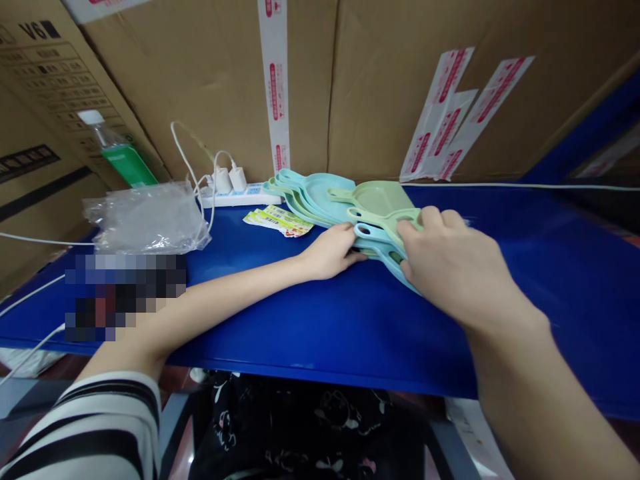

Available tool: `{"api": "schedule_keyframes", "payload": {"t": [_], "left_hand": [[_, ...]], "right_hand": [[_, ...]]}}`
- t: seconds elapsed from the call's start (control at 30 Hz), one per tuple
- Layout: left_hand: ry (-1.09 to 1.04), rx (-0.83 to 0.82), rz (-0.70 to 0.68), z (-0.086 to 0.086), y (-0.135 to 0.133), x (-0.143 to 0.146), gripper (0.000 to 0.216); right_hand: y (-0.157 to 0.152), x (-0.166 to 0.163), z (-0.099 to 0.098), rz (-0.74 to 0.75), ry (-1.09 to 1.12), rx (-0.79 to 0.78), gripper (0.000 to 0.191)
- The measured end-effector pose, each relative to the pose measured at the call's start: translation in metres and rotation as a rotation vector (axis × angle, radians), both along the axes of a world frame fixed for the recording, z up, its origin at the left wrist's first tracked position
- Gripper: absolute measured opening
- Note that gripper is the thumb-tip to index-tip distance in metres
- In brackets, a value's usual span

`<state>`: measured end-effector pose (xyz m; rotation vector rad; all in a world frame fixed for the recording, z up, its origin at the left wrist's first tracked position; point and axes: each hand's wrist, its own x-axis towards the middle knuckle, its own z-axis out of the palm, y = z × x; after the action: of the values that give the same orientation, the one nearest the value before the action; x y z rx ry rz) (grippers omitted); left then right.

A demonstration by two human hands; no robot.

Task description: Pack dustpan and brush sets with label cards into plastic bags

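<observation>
Small plastic dustpans in pale green and light blue lie overlapping at the middle of the table. My right hand (450, 260) is closed over the near ones, its fingers curled on a pale green dustpan (377, 219) and its thumb side against a light blue dustpan (383, 252). At the handle ends of these, my left hand (330, 253) pinches the light blue handle between thumb and fingers. Behind them rests another green dustpan (377, 197). To its left is a fanned stack of blue and green ones, topped by a blue dustpan (323, 193).
Colourful printed cards (280, 220) lie left of the dustpans. Behind stands a white power strip (245, 195) with plugs and cables. A clear plastic bag (147, 220) and a green-labelled bottle (125, 157) are at left. Large cardboard boxes (310, 87) wall the back of the blue table (300, 327).
</observation>
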<state>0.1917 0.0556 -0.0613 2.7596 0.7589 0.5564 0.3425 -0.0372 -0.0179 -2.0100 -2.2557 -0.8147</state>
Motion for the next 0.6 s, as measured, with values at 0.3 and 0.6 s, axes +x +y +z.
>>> {"api": "schedule_keyframes", "payload": {"t": [0.3, 0.6], "left_hand": [[-0.048, -0.182, 0.140, 0.009, -0.007, -0.015, 0.014], [-0.038, -0.150, 0.165, 0.019, -0.007, 0.002, 0.014]], "right_hand": [[0.001, -0.004, 0.001, 0.069, 0.014, -0.058, 0.029], [0.005, -0.009, 0.007, -0.003, -0.027, -0.002, 0.032]]}}
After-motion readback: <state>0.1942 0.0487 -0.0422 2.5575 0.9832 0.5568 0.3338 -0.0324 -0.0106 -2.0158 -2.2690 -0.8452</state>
